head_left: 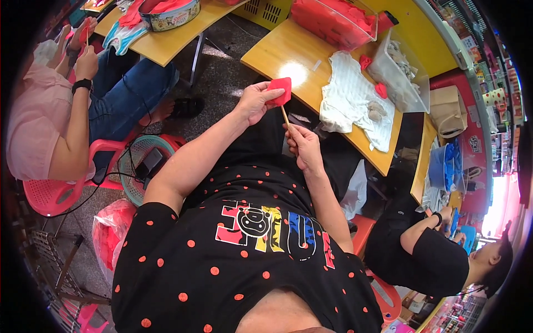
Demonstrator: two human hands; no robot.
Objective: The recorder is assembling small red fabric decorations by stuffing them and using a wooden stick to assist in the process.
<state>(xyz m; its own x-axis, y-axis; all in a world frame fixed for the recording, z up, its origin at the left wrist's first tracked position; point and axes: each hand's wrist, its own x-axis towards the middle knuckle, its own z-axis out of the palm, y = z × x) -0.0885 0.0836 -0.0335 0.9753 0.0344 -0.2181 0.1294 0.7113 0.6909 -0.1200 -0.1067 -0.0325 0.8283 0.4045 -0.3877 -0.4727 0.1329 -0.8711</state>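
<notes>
My left hand [255, 103] pinches a small red piece, which looks like cloth [282, 89], between thumb and fingers. A thin wooden stick [285, 116] runs from the lower edge of that piece down to my right hand [305, 146], whose fingers are closed on it. The stick's upper end is hidden at the red piece. Both hands are over my lap, at the near edge of a wooden table [269, 55]. On the table a white ribbed cloth [347, 83] lies with small greyish lumps [376, 112] and red scraps [381, 90] on it.
A clear bin of red pieces [336, 22] and a clear bin of greyish material [391, 66] stand on the table. Co-workers sit at left [53, 122] and right [427, 250]. A teal basket [130, 180] and a bag of red pieces [114, 233] are on the left.
</notes>
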